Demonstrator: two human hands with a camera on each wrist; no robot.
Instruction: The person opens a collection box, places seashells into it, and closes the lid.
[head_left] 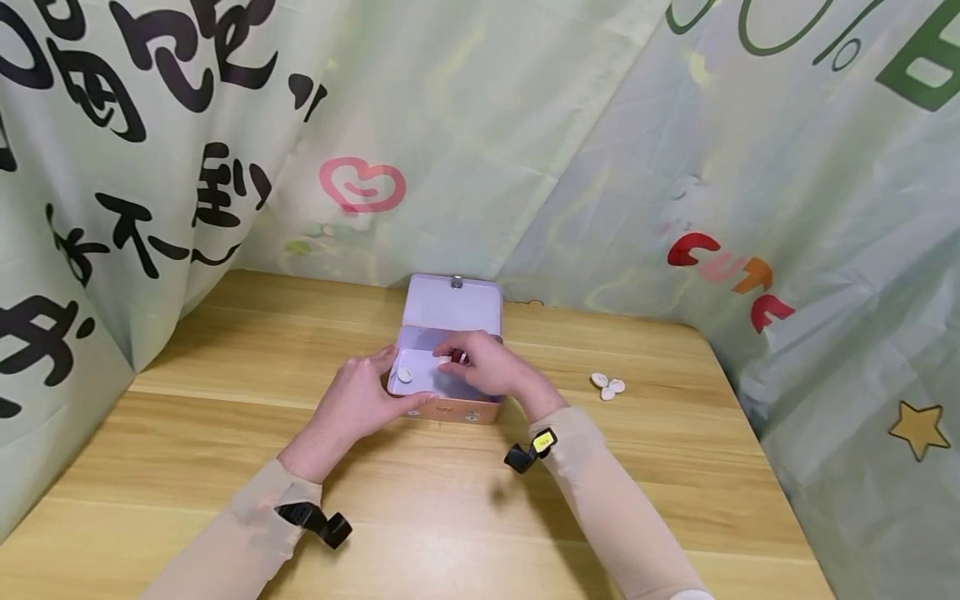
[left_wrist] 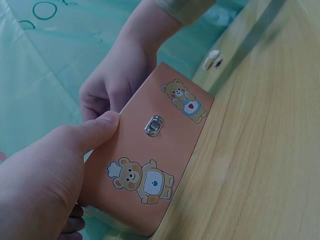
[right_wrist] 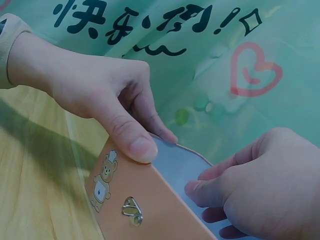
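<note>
A small hinged tin box (head_left: 468, 410) stands on the table with its lavender lid (head_left: 450, 304) raised at the back. Its orange-pink front (left_wrist: 150, 145) bears printed bears and a metal catch. My left hand (head_left: 360, 396) grips the box's left front corner, thumb over the front rim and fingers along the left side. My right hand (head_left: 483, 364) reaches into the box from the right. Thumb and fingertips pinch a small white piece (head_left: 444, 360), mostly covered by the fingers. One small white oval piece (head_left: 405, 376) lies inside at the left.
Three small white oval pieces (head_left: 607, 386) lie close together on the wooden table (head_left: 420, 508), right of the box. A printed cloth (head_left: 480, 150) hangs behind the table and along both sides. Each forearm wears a black wrist camera (head_left: 326, 527).
</note>
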